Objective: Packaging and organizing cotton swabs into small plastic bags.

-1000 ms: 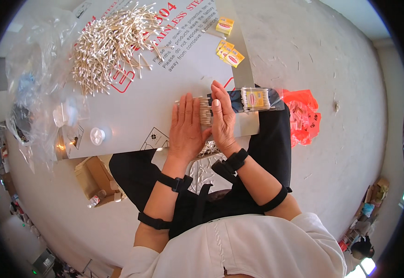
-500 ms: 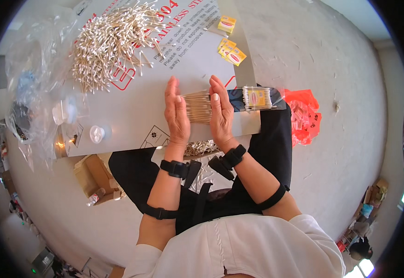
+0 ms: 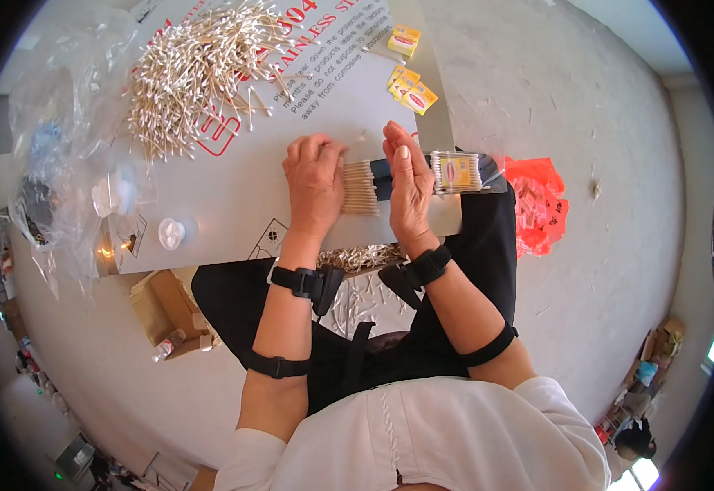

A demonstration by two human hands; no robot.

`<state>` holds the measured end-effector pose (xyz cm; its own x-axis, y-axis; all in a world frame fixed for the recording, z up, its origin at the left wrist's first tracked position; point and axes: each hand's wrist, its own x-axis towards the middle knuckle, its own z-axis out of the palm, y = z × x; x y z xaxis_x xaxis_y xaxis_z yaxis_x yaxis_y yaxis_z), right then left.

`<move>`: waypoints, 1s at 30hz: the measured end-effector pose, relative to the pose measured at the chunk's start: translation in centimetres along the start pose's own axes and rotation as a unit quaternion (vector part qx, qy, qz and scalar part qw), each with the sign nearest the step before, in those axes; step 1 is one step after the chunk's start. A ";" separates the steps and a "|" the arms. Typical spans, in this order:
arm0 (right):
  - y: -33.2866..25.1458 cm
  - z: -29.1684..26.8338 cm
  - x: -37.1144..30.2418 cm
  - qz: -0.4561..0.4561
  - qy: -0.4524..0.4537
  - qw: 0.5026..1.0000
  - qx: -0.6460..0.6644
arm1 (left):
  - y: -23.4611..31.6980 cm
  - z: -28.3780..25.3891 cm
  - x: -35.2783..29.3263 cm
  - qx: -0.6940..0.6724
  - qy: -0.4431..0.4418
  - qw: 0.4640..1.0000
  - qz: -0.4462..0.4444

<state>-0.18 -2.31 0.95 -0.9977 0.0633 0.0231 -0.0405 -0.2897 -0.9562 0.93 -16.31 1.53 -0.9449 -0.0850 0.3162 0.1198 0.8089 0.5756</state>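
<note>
A flat row of cotton swabs (image 3: 359, 190) lies side by side on the table between my two hands. My left hand (image 3: 314, 182) rests at the row's left edge, palm down, fingers curled; whatever sits under the fingertips is hidden. On the other side, my right hand (image 3: 409, 184) stands on edge, fingers stretched out, a small gap from the swabs and holding nothing. Dark strips show behind it. Just right of it lies a clear packet of cotton swabs (image 3: 458, 172) with a yellow label, on the table's right edge.
Loose cotton swabs form a big pile (image 3: 202, 78) at the far left. Yellow cards (image 3: 412, 88) and a small yellow stack (image 3: 404, 39) lie far right. A white round cap (image 3: 171, 234) stands near left, by clear plastic bags (image 3: 71, 139). A red bag (image 3: 534, 204) hangs right; a cardboard box (image 3: 169, 315) sits below.
My left hand has turned from on edge to palm down with curled fingers. My right hand has moved right, away from the row, which now looks narrower.
</note>
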 end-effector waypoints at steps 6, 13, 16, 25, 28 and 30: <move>0.8 -0.1 -2.2 -0.009 -0.015 0.999 -0.044 | -0.5 0.0 -1.9 -0.008 -0.025 0.999 0.036; 1.1 1.6 -2.4 -0.035 0.002 0.996 -0.086 | 1.0 1.2 -2.6 -0.357 0.109 0.918 -0.137; 1.3 1.6 -1.6 -0.041 -0.012 0.993 -0.112 | 1.2 1.9 -2.6 -0.408 0.106 0.896 -0.138; 1.4 0.5 -0.6 0.017 -0.002 0.999 0.041 | 1.6 0.0 -3.8 -0.095 0.010 0.995 -0.036; 0.9 0.1 -0.5 0.025 -0.009 1.000 0.010 | 2.4 -0.4 -4.9 0.105 -0.080 0.991 0.011; 0.7 0.1 -0.4 0.018 -0.019 1.000 -0.007 | 2.4 -0.4 -5.0 0.123 -0.108 0.986 0.006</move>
<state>0.23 -2.60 0.28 -0.9998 0.0175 -0.0008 -0.0041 -0.2784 -0.9605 6.08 -14.13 1.65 -0.9900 0.0295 0.1378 0.0783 0.9281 0.3640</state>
